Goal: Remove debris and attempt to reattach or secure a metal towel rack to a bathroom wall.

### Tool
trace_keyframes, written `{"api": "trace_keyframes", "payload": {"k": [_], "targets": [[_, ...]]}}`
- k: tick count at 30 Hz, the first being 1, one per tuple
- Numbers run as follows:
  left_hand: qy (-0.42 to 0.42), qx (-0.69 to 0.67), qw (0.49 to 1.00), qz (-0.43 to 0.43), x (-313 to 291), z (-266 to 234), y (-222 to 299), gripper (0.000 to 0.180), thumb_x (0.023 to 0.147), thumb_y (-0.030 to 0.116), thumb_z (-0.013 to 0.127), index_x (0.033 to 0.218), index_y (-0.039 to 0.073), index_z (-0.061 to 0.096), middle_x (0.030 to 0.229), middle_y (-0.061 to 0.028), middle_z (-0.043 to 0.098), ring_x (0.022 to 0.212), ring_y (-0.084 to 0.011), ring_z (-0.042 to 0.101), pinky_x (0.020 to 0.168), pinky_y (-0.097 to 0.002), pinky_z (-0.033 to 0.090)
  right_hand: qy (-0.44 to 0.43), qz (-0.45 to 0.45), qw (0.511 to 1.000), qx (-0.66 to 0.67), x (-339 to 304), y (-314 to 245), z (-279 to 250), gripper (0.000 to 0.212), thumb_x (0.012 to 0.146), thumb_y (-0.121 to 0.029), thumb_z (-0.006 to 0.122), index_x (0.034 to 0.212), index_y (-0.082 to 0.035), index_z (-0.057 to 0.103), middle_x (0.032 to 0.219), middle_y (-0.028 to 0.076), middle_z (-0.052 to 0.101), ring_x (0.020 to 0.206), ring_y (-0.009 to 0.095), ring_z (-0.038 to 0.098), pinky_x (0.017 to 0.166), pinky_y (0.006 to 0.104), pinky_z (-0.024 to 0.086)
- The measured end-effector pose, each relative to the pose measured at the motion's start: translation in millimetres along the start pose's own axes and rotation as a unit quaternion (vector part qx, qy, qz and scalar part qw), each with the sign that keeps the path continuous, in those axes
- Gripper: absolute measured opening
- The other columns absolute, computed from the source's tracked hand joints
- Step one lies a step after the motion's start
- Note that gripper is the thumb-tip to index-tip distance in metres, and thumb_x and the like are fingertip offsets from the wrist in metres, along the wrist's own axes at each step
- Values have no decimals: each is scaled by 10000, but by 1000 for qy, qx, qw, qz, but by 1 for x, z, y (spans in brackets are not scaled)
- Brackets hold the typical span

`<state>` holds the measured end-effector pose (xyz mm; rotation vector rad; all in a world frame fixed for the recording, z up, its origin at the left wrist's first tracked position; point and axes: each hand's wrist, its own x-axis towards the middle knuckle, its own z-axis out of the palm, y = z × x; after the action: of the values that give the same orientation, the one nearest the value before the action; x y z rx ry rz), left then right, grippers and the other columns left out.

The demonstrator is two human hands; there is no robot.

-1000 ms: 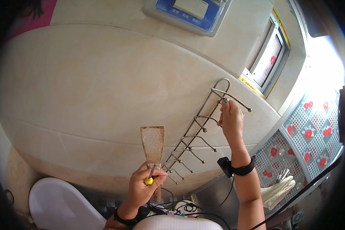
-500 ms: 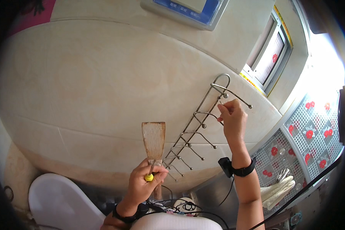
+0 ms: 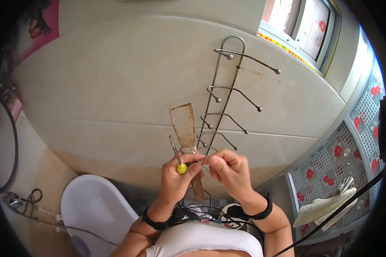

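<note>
My left hand [image 3: 174, 182] is closed around a rusty putty knife [image 3: 183, 125] and a screwdriver [image 3: 174, 147] with a yellow handle end. The putty knife's blade points up, and its worn handle [image 3: 197, 187] sticks out below my palm. My right hand [image 3: 229, 173] meets the left at the fingertips. Its thumb and forefinger are pinched together; whatever may be between them is too small to make out. Just beyond both hands, a tall metal rack [image 3: 218, 92] with several ball-tipped prongs stands against the tiled wall, its lower end partly hidden by my hands.
A white plastic tub [image 3: 94, 201] is at the lower left, near a hose and pipe fitting [image 3: 13, 200]. To the right, a pale cloth [image 3: 326, 207] hangs by a flower-patterned glass panel [image 3: 339, 154]. Dark cables [image 3: 201, 210] loop in front of me. A window [image 3: 302, 30] is at the upper right.
My right hand has come down from the upper rack to my left hand's fingertips. The view has shifted; the putty knife and screwdriver, still held, now spread apart more.
</note>
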<state>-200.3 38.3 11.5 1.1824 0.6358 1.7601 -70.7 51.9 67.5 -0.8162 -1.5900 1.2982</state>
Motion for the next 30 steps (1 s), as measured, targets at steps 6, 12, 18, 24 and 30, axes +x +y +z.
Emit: {"api": "trace_keyframes", "payload": {"k": [6, 12, 18, 24, 30], "targets": [[12, 137, 991, -4, -26, 20, 6, 119, 785, 65, 586, 878, -8, 600, 795, -49, 551, 599, -101, 540, 503, -200, 424, -84, -9, 995, 59, -21, 16, -17, 255, 834, -210, 543, 683, -5, 538, 588, -9, 500, 537, 38, 410, 463, 185, 334], [56, 86, 994, -33, -55, 39, 6, 122, 775, 79, 598, 844, -21, 596, 834, -69, 543, 608, -115, 535, 529, -213, 429, -170, 57, 975, 135, -36, 31, -35, 235, 820, -216, 564, 732, -3, 513, 625, 4, 519, 602, 56, 467, 542, 195, 379], [125, 232, 965, 7, -68, 57, 8, 112, 776, 81, 598, 840, -11, 601, 861, -63, 544, 635, -89, 508, 552, -191, 405, -302, 36, 937, 174, -61, 51, -36, 600, 770, -77, 600, 1247, -53, 237, 1106, 91, 407, 994, 160, 454, 795, 286, 426], [98, 225, 968, -48, -70, 81, 10, 93, 791, 59, 571, 853, -9, 585, 959, -102, 571, 622, -67, 496, 494, -176, 394, -315, 32, 926, 206, -62, 56, -53, 599, 811, -16, 510, 1299, -55, 164, 1094, 90, 423, 966, 158, 475, 783, 271, 439], [77, 266, 958, 75, -53, 80, 7, 91, 789, 89, 561, 811, 1, 574, 1069, -169, 539, 761, -138, 550, 520, -185, 415, -276, 32, 936, 214, -56, 62, -74, 470, 848, -60, 460, 1254, -42, 224, 898, 45, 470, 779, 119, 531, 671, 232, 427]]}}
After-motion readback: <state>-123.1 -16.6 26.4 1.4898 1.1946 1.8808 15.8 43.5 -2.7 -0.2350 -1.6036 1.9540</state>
